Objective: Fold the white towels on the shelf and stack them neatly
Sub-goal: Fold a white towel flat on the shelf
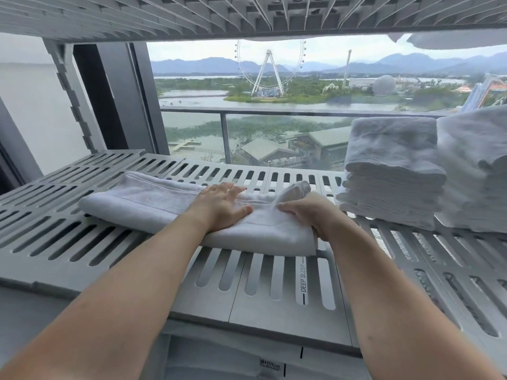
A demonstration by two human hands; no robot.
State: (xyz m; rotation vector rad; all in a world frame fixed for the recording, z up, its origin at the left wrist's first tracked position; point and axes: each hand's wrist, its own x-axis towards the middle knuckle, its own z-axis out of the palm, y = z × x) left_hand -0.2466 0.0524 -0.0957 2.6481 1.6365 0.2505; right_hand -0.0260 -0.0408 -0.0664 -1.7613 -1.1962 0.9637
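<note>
A white towel (142, 201), folded into a long strip, lies across the grey slotted shelf (68, 242). My left hand (222, 207) rests flat on the strip near its middle, fingers spread. My right hand (310, 212) grips the strip's right end, and a corner of it stands lifted above my fingers. To the right stands a stack of several folded white towels (392, 171). A second, taller white stack (474, 171) stands against it at the right edge.
Another grey slotted shelf (247, 15) hangs close overhead, with white cloth (455, 39) at its right. Behind the shelf is a window (274, 91) with a balcony rail. White bedding with a label (270, 364) lies below the shelf's front edge.
</note>
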